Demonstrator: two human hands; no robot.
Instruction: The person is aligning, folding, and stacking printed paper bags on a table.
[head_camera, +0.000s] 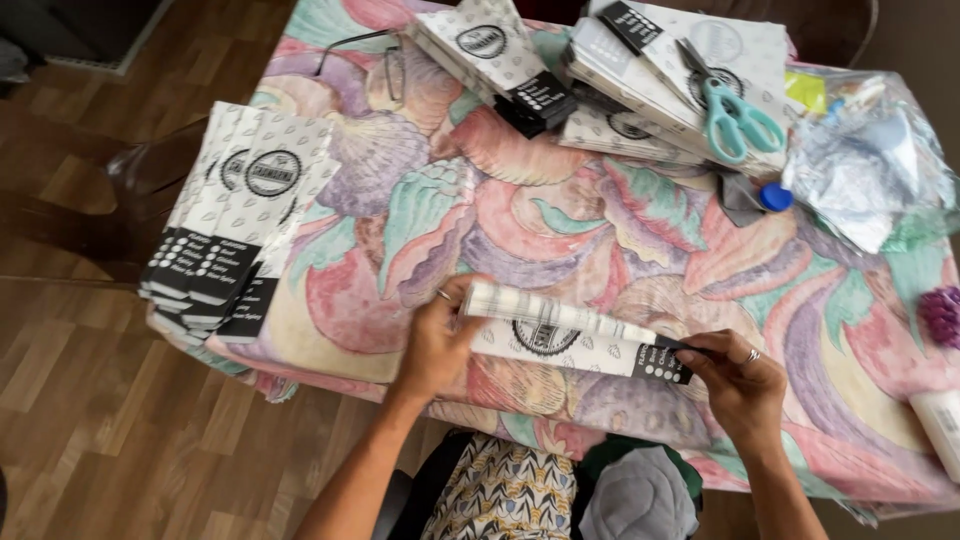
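Observation:
A flat white paper sleeve (570, 338) with a round black emblem and a black end lies near the table's front edge, its top flap folded over. My left hand (435, 345) pinches the sleeve's white left end. My right hand (738, 375), with a ring on one finger, grips the black right end. Both hands hold the sleeve down on the shell-patterned tablecloth (600, 230).
A fanned stack of the same sleeves (240, 215) sits at the table's left edge, more stacks (500, 60) at the back. Teal scissors (735, 112) lie on the back right pile (660, 70). Clear plastic bags (870, 165), a blue cap (776, 197) and eyeglasses (385, 60) are nearby.

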